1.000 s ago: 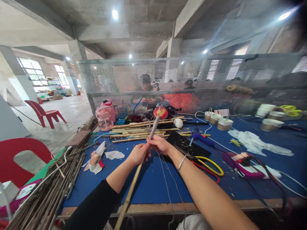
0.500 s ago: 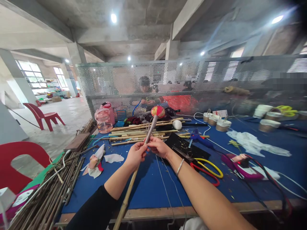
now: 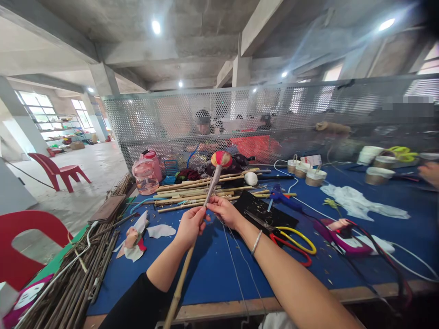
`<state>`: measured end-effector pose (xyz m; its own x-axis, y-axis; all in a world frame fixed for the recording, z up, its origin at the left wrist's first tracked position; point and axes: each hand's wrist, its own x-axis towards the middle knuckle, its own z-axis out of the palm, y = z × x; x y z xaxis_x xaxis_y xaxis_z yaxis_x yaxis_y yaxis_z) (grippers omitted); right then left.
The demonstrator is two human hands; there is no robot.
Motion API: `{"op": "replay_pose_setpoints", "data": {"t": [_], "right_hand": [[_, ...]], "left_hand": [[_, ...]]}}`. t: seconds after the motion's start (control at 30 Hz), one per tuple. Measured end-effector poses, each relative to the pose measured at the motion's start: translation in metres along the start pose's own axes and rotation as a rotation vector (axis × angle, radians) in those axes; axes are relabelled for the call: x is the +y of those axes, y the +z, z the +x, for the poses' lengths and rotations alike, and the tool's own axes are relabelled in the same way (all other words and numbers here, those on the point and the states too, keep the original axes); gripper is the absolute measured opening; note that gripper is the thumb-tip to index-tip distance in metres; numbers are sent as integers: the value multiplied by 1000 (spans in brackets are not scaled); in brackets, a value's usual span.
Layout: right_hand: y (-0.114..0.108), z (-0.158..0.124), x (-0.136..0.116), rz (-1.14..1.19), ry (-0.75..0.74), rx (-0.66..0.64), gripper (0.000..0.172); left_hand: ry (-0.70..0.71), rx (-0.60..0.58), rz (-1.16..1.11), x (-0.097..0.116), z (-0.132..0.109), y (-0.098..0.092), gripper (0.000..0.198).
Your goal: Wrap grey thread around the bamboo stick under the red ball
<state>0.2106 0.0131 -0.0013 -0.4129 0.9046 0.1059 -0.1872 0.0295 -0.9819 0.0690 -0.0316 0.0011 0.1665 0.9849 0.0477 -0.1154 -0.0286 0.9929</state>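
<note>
A bamboo stick (image 3: 180,285) slants up and away from me. Its upper part is wrapped in greyish material (image 3: 213,183), and a red, yellow and tan ball (image 3: 221,158) tops it. My left hand (image 3: 190,225) is closed around the stick just below the wrapping. Right beside it, my right hand (image 3: 222,211) pinches the wrapped part with closed fingers. Thin grey string (image 3: 236,265) hangs from under my right hand to the table's front edge. Scissors (image 3: 291,240) with red and yellow handles lie by my right forearm on black cloth (image 3: 247,201).
Cut bamboo sticks (image 3: 185,198) lie behind my hands. A blue glue gun (image 3: 283,194) and lidded cups (image 3: 315,177) are to the right. Brown twigs (image 3: 75,274) line the left side. A perforated metal screen (image 3: 164,119) stands behind; another person's hand (image 3: 430,173) shows at far right.
The ball has turned with the stick, showing more red. Both my hands stay closed at the same place. My view has shifted slightly, and another person's hand has appeared at the right edge.
</note>
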Motion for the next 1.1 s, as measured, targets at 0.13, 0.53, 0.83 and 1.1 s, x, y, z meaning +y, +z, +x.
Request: {"op": "replay_pose_setpoints", "data": {"t": [0.13,0.53,0.83,1.1], "right_hand": [[2,0,1,90,89,-71,37],[-14,-8,-20,-102,25,-104,24],[-7,-6,-16,203,111,36,26],[-10,-3,-12,92,99,48,28]], "left_hand": [[61,-6,109,-6,1,0,41],[35,51,48,3,-4,6,40],[33,76,114,5,-5,7,44],[21,63,53,9,-7,6,41]]}}
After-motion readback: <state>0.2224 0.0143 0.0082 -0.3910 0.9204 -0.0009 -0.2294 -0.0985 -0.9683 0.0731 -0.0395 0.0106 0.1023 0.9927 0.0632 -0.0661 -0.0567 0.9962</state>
